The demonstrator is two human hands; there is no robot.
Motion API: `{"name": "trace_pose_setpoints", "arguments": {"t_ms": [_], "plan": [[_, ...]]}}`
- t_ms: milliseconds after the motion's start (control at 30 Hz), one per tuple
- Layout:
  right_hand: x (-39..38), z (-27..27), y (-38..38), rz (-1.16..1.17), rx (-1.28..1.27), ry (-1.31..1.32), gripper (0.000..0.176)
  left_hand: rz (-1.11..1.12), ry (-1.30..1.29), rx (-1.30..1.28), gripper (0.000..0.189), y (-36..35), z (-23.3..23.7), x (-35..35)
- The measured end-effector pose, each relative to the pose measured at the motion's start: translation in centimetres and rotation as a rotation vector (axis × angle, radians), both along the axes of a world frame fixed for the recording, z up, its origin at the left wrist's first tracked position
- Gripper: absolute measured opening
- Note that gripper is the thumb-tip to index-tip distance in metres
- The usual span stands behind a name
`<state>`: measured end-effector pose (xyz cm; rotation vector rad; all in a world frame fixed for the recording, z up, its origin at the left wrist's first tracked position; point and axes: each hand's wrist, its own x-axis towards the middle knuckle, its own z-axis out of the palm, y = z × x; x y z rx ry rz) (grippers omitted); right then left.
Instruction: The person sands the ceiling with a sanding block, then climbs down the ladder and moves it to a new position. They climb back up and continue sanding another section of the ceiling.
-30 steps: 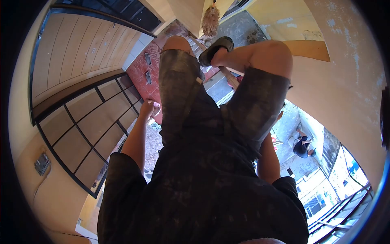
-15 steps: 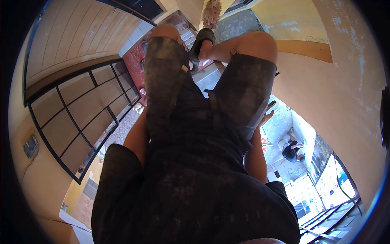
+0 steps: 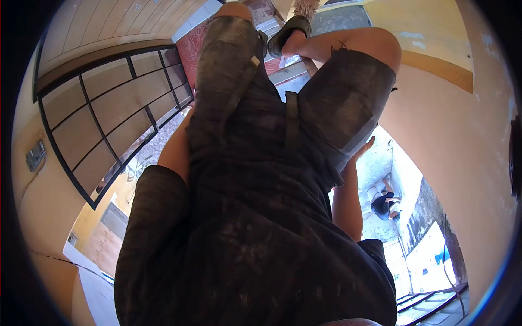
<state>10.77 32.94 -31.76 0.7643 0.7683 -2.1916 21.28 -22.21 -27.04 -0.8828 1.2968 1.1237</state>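
My right hand (image 3: 363, 150) shows only in part beside my right thigh (image 3: 348, 92). One or more fingers point up and outward; the rest of the hand is behind the leg of my dark shorts (image 3: 231, 70). No held object is visible there now. My left arm (image 3: 176, 144) reaches down behind my left thigh, and that hand is hidden. Both knees are bent toward the top of the view, and a dark shoe (image 3: 288, 35) is on one foot.
A black metal window grille (image 3: 109, 127) stands on the left, near a wall switch box (image 3: 36, 156). An orange-beige wall (image 3: 435, 119) rises on the right. Below it, beyond an opening, another person (image 3: 385, 204) in dark clothing bends over. A shaggy bundle (image 3: 306, 7) hangs at the top.
The view has shifted, with my legs now higher and further right. A small dark flat object by my right fingers has gone out of sight. The other person remains bent over.
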Motion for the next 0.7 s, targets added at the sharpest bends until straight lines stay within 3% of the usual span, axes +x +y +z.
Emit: {"name": "trace_pose_setpoints", "arguments": {"t_ms": [100, 300, 333, 400, 433, 500, 600, 633, 700], "plan": [[0.3, -1.7, 0.4, 0.018, 0.141, 0.115, 0.054, -0.009, -0.002, -0.043, 0.039, 1.3, -1.0, 0.5], [0.9, -5.5, 3.3, 0.130, 0.654, 0.440, 0.062, -0.026, -0.002, -0.074, 0.038, 4.1, -3.9, 3.4], [1.4, -2.9, 2.1, 0.132, 0.668, 0.436, 0.062, -0.018, -0.002, -0.069, 0.038, 5.1, -4.3, 4.7], [1.9, 5.3, -4.7, 0.378, 1.313, 0.415, 0.061, 0.000, 0.012, -0.079, 0.038, 6.2, -4.5, 6.6], [1.7, 3.3, -2.9, 0.375, 1.313, 0.420, 0.061, 0.012, 0.019, -0.088, 0.037, 6.5, -4.5, 7.5], [1.3, -2.0, 1.0, 0.132, 0.843, 0.405, 0.060, 0.039, 0.031, -0.116, 0.037, 6.8, -4.3, 9.5], [1.1, -1.5, 0.6, 0.130, 0.812, 0.414, 0.060, 0.081, 0.030, -0.153, 0.037, 7.2, -4.5, 12.6], [1.3, -0.3, -0.4, 0.131, 0.813, 0.409, 0.060, 0.090, 0.028, -0.161, 0.037, 7.7, -4.6, 13.9], [2.0, 3.5, -3.4, 0.314, 1.231, 0.514, 0.059, 0.100, 0.026, -0.171, 0.036, 7.9, -6.0, 15.5]]}}
